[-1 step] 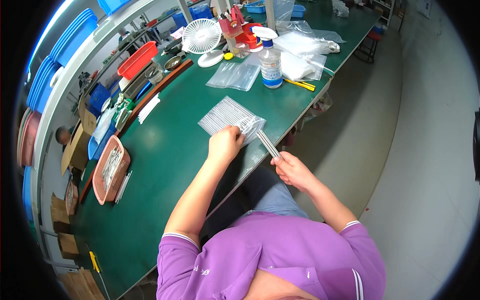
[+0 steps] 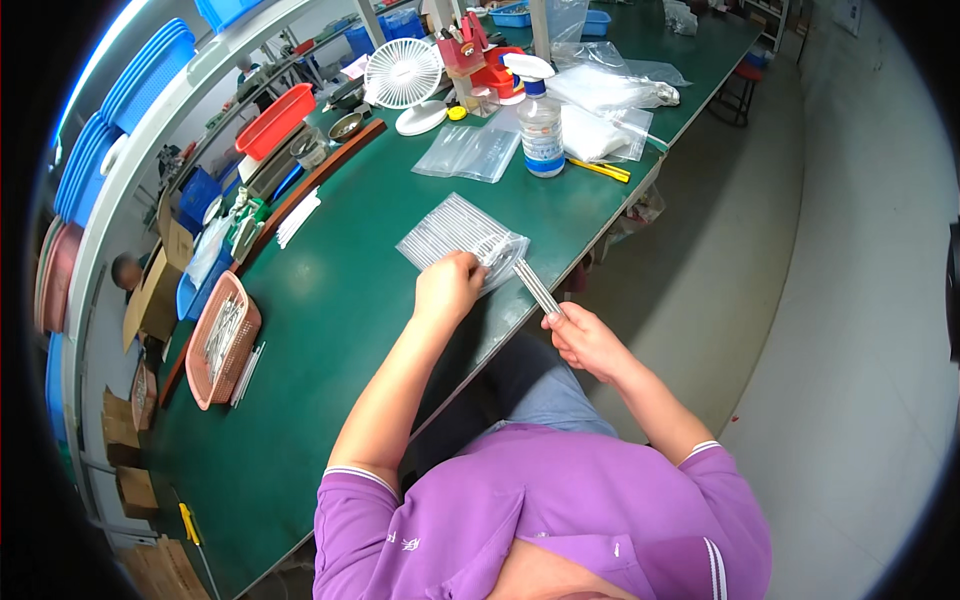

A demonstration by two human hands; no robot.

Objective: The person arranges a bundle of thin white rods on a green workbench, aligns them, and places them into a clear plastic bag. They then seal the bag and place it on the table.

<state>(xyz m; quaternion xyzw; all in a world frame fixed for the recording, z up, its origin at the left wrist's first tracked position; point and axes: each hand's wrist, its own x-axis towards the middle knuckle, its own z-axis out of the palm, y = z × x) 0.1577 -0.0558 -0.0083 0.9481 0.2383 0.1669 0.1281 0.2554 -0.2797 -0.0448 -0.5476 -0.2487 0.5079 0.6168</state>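
Note:
A clear plastic bag (image 2: 445,228) lies flat on the green table, with a row of slim silvery-white rods inside. Its near right end is its mouth, and my left hand (image 2: 448,290) is closed on the plastic there; the fingertips are partly hidden. In my right hand (image 2: 590,343) is a small bundle of metal rods (image 2: 537,288), gripped by the lower end near the table's edge. The bundle's far tips point up-left and reach the bag's mouth; I cannot tell whether they are inside it.
Left on the table stands a pink basket (image 2: 244,345) of metal parts, with loose rods (image 2: 248,375) beside it. Farther off are white strips (image 2: 298,217), flat clear bags (image 2: 462,152), a spray bottle (image 2: 542,135), a yellow cutter (image 2: 600,169) and a white fan (image 2: 404,75).

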